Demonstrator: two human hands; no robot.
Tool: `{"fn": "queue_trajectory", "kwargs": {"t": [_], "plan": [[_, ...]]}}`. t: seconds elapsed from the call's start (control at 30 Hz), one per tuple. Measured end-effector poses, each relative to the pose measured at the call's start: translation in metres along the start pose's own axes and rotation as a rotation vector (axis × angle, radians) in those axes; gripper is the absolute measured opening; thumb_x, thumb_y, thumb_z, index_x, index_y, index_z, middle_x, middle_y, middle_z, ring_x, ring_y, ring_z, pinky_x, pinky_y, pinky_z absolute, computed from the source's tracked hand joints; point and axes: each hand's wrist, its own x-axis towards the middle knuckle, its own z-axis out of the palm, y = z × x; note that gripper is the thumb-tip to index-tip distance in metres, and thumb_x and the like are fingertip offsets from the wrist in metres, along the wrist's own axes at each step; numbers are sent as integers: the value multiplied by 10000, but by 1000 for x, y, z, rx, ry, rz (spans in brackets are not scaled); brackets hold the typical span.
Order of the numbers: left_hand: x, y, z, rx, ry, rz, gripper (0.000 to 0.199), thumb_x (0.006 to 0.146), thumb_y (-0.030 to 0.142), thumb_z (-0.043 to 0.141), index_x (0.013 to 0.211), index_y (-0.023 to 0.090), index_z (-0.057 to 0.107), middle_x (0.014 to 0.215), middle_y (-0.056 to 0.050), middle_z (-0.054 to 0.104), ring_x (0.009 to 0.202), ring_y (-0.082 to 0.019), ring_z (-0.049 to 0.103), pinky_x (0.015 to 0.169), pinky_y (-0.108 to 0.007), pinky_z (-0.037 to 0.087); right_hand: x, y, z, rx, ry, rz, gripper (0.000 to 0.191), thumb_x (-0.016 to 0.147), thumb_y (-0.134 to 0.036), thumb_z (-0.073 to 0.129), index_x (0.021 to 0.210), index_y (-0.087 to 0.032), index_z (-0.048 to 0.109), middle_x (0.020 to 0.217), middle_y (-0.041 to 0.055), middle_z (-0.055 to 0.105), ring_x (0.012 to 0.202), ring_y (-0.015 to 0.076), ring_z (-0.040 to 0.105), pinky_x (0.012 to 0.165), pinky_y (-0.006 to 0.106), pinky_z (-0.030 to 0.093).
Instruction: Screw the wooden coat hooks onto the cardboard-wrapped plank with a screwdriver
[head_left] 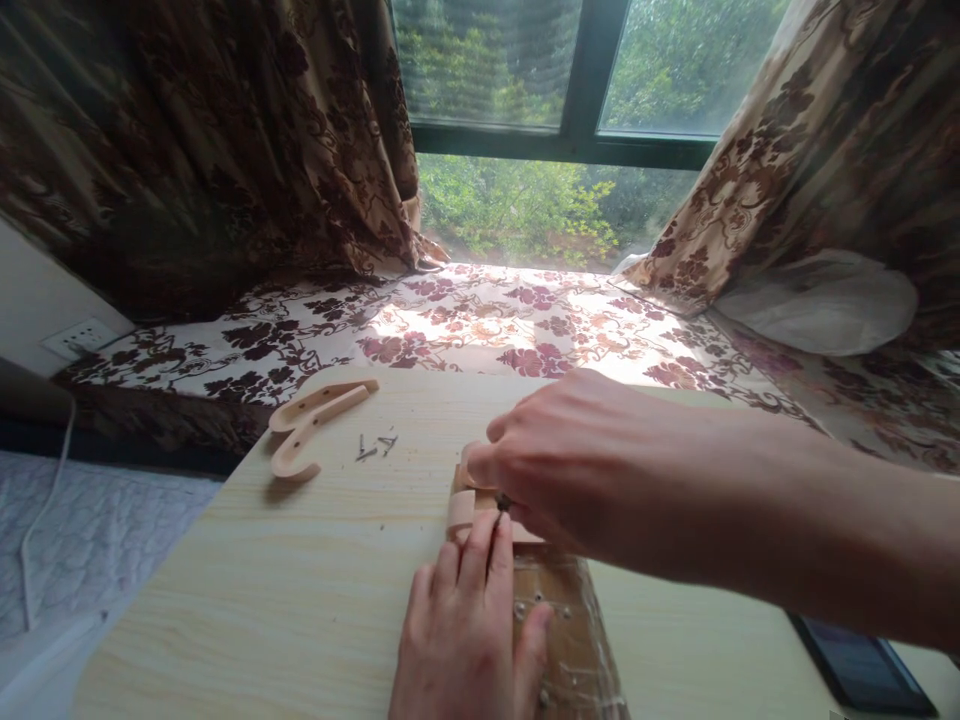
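The left hand (461, 630), thumb spread, lies over the film-wrapped board (577, 640); the right hand (559, 465) curls over a curved wooden piece (460, 511) at the board's far end, grip hidden. Screws (366, 454) and wooden hooks (330, 411) lie left of it.

Sunlight (457, 325) falls through a green-framed window (579, 145) onto a flower-patterned ledge (450, 352) between floral curtains (300, 140), beyond a pale wood-grain worktop (277, 580).

Hooks (327, 410) — smooth matt wood; screws (367, 454) — metal; curtains (330, 150), cloth.
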Motion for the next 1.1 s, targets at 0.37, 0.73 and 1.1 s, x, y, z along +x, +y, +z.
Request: {"fn": "queue_trajectory", "kwargs": {"t": [0.37, 0.73, 1.1], "plan": [[1, 0, 1, 24, 18, 18, 432, 891, 357, 450, 1277, 176, 513, 1259, -95, 583, 1078, -248, 556, 804, -357, 467, 2, -1, 4, -35, -22, 53, 151, 826, -112, 558, 693, -163, 610, 504, -50, 462, 440, 76, 256, 469, 277, 189], [1, -2, 1, 138, 122, 89, 509, 882, 349, 461, 1316, 83, 465, 1348, -137, 518, 1099, -267, 536, 798, -351, 451, 1, 7, 6, -118, -2, 60, 162, 793, -136, 615, 635, -165, 599, 476, -42, 465, 409, 78, 278, 430, 269, 167], [-4, -12, 22, 121, 161, 78, 464, 859, 367, 490, 1306, 241, 491, 1204, -66, 626, 941, -238, 605, 722, -330, 465, 3, 5, 9, 39, -14, -28, 120, 841, -132, 539, 747, -164, 606, 580, -22, 546, 465, 90, 314, 442, 261, 189]]}}
